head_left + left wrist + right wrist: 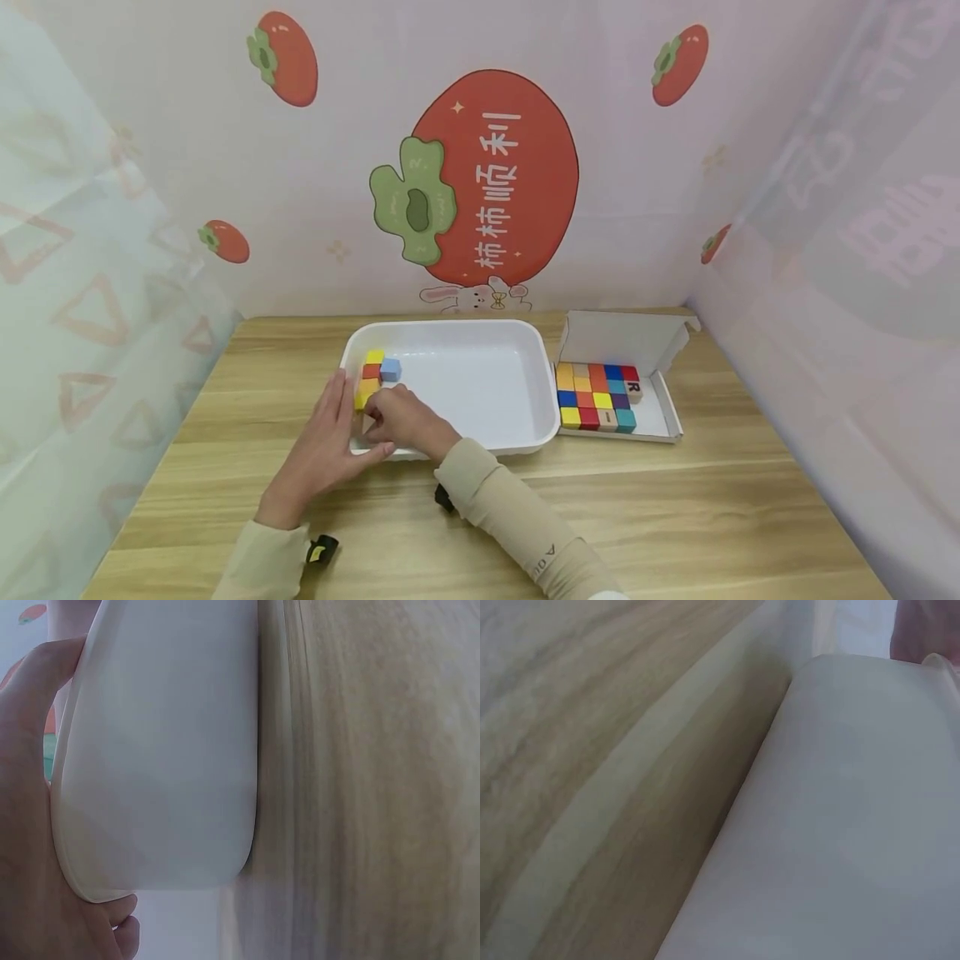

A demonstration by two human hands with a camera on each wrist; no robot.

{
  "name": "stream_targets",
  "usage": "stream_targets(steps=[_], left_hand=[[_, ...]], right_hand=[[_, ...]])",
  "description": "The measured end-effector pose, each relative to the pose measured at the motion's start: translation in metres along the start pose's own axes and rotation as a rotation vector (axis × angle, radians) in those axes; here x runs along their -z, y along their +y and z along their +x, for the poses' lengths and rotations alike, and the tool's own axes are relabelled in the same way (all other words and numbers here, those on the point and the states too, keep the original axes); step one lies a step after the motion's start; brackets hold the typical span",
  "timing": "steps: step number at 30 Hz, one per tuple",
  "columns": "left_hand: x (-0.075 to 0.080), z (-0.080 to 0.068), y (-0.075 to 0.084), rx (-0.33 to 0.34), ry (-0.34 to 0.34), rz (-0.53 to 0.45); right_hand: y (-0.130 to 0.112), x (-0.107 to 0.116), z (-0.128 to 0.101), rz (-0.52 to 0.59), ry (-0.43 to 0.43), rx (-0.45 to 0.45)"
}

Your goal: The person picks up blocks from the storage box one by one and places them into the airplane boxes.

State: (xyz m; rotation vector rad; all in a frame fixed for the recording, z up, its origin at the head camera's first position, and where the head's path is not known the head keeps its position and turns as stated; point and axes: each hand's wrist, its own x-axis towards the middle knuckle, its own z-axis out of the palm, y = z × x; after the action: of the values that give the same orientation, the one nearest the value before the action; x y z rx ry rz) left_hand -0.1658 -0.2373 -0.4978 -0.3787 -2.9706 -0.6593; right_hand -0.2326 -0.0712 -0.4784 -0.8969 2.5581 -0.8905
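Observation:
My left hand (322,437) rests on the near-left corner of a white tray (546,367), fingers along the left rim and thumb along the front rim. In the left wrist view the tray's outer wall (157,750) shows beside this hand. My right hand (405,421) reaches over the front rim into the tray. Its bent fingertips pinch a plain wooden block (367,422), mostly hidden by the fingers. Just beyond, a yellow block (375,357), a red block (372,370) and another yellow block (367,390) line the tray's left wall. A light blue block (390,370) stands beside the red one.
Right of the tray lies an open white cardboard box (660,408) with its lid raised at the back. Rows of coloured blocks (600,400) fill its left part, some marked with letters. The wooden table (675,517) is bounded by printed curtains.

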Motion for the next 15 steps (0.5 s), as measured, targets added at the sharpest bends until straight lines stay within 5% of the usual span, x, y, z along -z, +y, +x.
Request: stream_targets(steps=[15], left_hand=[[-0.002, 0.001, 0.003, 0.030, -0.013, 0.000]], right_hand=[[0.029, 0.037, -0.030, -0.029, 0.037, 0.016]])
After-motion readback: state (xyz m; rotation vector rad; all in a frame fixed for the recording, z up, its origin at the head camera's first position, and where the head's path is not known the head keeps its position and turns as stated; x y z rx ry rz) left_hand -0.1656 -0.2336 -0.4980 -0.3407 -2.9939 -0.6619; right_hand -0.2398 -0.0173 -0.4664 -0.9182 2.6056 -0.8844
